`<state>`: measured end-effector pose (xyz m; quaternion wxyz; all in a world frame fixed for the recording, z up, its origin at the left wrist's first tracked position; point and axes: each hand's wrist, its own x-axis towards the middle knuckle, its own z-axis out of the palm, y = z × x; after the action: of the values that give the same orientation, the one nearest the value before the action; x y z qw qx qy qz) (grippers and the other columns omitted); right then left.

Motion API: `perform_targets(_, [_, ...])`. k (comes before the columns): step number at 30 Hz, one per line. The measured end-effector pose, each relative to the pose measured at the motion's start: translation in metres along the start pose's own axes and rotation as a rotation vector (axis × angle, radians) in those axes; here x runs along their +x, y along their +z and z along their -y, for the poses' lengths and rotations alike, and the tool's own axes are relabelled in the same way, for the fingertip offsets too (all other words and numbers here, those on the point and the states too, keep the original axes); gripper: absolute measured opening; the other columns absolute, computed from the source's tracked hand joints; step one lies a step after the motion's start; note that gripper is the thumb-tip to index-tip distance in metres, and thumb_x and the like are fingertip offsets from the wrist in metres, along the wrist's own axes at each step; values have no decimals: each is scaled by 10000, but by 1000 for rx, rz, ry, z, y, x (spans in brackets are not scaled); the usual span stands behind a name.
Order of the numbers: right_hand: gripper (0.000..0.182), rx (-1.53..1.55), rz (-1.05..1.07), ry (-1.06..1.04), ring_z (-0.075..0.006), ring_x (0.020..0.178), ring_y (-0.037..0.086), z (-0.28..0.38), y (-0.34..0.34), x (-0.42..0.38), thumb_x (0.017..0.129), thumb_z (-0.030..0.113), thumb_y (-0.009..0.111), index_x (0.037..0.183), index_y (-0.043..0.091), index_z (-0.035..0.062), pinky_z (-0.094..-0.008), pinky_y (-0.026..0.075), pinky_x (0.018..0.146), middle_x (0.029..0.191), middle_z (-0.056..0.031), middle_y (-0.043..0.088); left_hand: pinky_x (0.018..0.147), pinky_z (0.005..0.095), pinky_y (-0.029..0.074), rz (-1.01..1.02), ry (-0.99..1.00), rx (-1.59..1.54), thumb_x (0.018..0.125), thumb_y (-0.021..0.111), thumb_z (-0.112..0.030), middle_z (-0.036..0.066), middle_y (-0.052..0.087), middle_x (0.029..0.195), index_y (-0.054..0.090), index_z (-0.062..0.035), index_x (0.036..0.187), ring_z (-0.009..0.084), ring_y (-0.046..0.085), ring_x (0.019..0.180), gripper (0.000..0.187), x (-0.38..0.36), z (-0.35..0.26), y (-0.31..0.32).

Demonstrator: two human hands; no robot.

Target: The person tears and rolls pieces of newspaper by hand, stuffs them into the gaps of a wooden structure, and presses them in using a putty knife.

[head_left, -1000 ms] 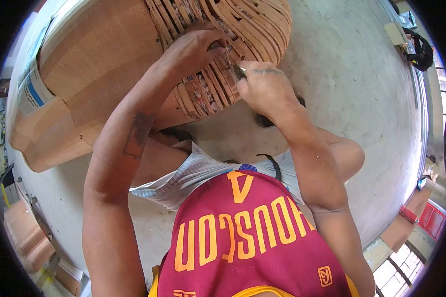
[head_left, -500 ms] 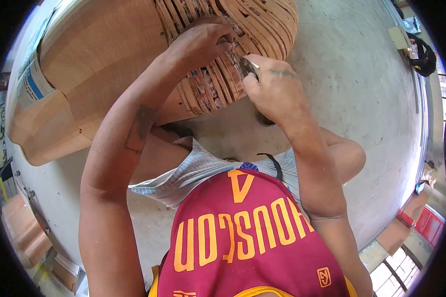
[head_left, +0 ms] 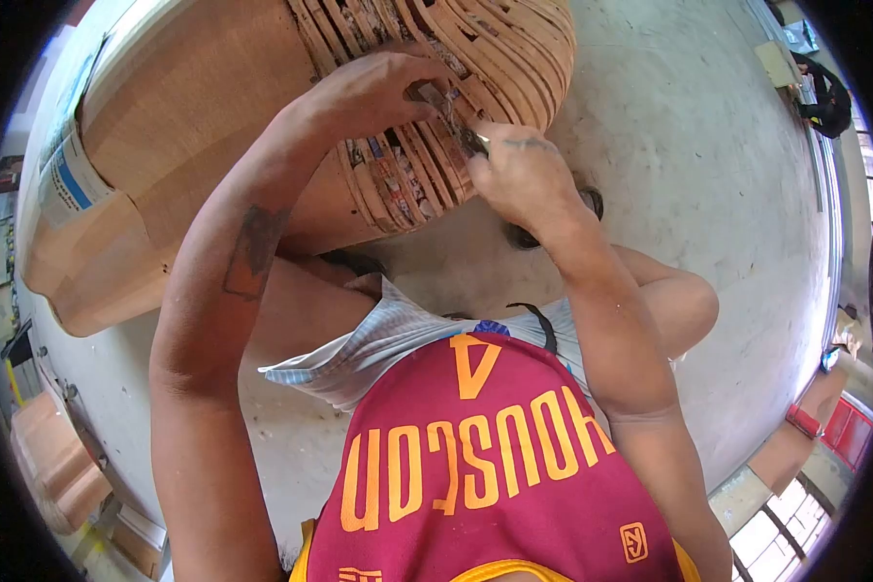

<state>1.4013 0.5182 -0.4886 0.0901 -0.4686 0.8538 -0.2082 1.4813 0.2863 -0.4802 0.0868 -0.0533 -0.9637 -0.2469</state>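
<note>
A large curved wooden piece (head_left: 204, 107) lies in front of me, its rounded end cut into many thin ribs (head_left: 514, 58). Scraps of printed paper (head_left: 393, 179) show in the gaps between the ribs. My right hand (head_left: 529, 175) is closed around a narrow flat tool (head_left: 473, 142) with a dark, stained blade, which points up and left over the ribs. Just left of its tip, my left hand (head_left: 388, 92) rests at the ribs with fingers curled around a small greyish piece I cannot make out.
Bare concrete floor (head_left: 689, 145) surrounds the piece. A printed paper sheet (head_left: 68, 175) is stuck on its left side. My crossed legs (head_left: 664, 301) sit close below it. Far right is a black bag (head_left: 824, 102); cardboard (head_left: 58, 461) stands at the lower left.
My left hand has turned and opened its grip slightly, showing a greyish piece. My right hand has shifted a little left and down with the tool. The view has moved slightly.
</note>
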Motion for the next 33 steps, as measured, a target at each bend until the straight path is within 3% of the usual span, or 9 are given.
perform_targets(3, [215,13,2,-6,-461,951,747,-1,-1,-5,905,188,633,1018,738,38,-534,614,872,983,-268,761,924,475,536,0,116,15,977,770,-210,150,699,1086,726,-25,1157,353,702,1059,262,5,6,1])
perform_targets(10, [233,132,-60,1,-449,961,745,20,-48,-6,902,194,632,1039,741,40,-532,609,879,983,-271,759,882,477,549,-46,114,85,995,747,-222,141,684,1033,737,-14,1100,365,692,1041,234,0,9,10])
perform_targets(14, [260,-20,9,13,-450,958,743,5,-3,6,894,191,615,1061,747,42,-536,602,891,985,-272,758,881,480,547,-23,115,59,1010,733,-247,146,689,1037,738,-12,1105,365,690,1032,253,3,9,7])
perform_targets(21, [301,67,-16,2,-451,989,741,24,-47,6,898,192,604,1096,747,17,-531,603,906,1009,-269,764,906,489,545,32,-35,53,1006,735,-249,160,696,1098,739,-10,1113,369,701,1047,261,4,3,-2])
perform_targets(25, [323,-9,7,9,-461,996,737,13,-8,15,902,186,597,1118,749,0,-530,598,921,1023,-279,764,906,502,545,-55,91,79,989,745,-213,164,695,1085,739,-3,1103,389,695,1033,239,6,11,-2])
perform_targets(28, [289,27,-144,-95,-466,995,738,12,-16,14,899,176,603,1072,752,-1,-534,599,920,1022,-296,760,916,511,544,-66,52,89,980,744,-178,172,693,1083,733,2,1095,402,688,1039,213,8,8,-2])
perform_targets(31, [268,55,-35,4,-463,1000,739,33,-48,12,902,178,613,1048,757,5,-533,601,911,1020,-296,760,921,514,544,-76,12,129,972,745,-162,176,693,1090,725,1,1077,400,688,1045,195,5,5,3])
perform_targets(33, [283,-21,70,38,-459,1000,739,24,-27,19,903,179,616,1073,762,5,-530,604,902,1016,-292,762,928,515,543,-100,-13,166,970,747,-180,177,699,1109,721,-5,1064,396,691,1057,200,5,4,7])
